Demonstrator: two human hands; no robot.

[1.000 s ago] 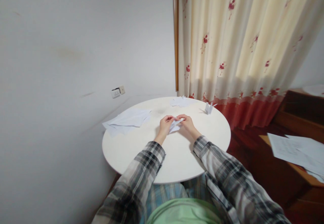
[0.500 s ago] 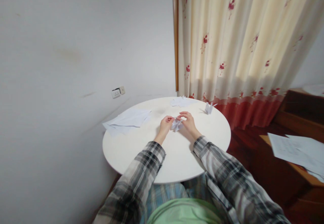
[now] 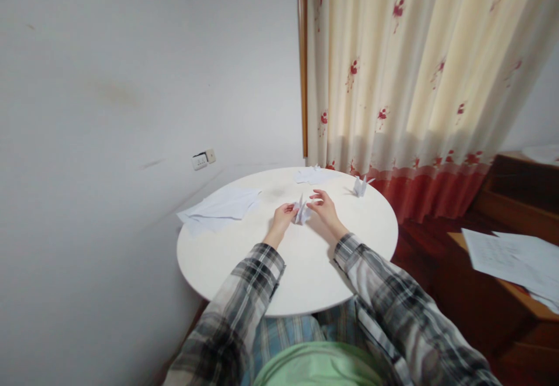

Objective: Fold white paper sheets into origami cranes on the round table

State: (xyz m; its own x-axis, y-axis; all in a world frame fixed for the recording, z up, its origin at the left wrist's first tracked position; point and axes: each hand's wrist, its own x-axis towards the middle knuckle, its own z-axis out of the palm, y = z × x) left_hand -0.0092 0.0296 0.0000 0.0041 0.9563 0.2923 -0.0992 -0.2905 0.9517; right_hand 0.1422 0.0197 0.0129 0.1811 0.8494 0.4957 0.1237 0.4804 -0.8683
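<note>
White folded paper [image 3: 301,215] occupies the left hand [image 3: 283,216] (writing on side sheets [image 3: 502,259] unreadable).

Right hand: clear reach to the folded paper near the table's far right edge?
Likely yes: the folded paper stands beyond the right hand, with nothing visible between them. The piece in the left hand lies off to the other side.

Left hand [image 3: 283,217] grips folded paper [image 3: 301,213]; right hand [image 3: 324,210] opposite.
</note>
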